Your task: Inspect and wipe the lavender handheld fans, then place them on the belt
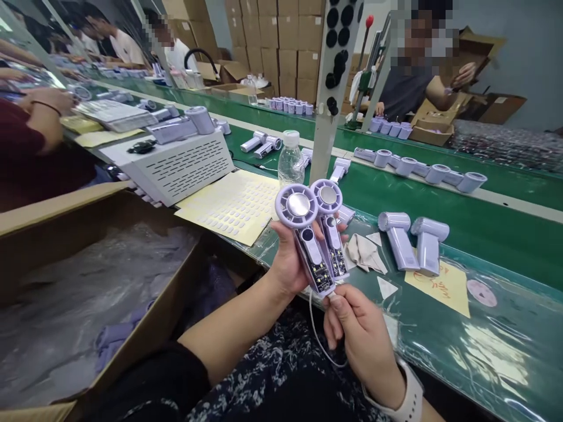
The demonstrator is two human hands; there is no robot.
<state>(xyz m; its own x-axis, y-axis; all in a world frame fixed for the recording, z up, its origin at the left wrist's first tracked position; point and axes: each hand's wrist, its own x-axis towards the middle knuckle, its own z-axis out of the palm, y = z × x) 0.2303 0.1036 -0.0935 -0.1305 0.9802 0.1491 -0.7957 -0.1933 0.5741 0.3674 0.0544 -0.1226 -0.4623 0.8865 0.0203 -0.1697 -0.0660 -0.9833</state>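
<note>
Two lilac handheld fans, a nearer one (313, 249) and a farther one (333, 237), are side by side in my left hand (288, 261), whose fingers wrap round them. Each has a round ringed head with a silver disc, and a dark handle front showing a circuit board. At the bottom end of the nearer fan, my right hand (358, 328) pinches the plug of a white cable (313, 322). The plug is mostly covered by the fingers, so I cannot tell how far in it sits. The cable loops down below the hands.
A cardboard box (109, 199) lined with plastic stands at left. A grey slotted metal case (185, 167), a sticker sheet (237, 205) and a plastic bottle (291, 161) lie ahead. Two lilac fans (400, 243) and a cloth (365, 253) rest at right. Co-workers sit across the green conveyor (519, 220).
</note>
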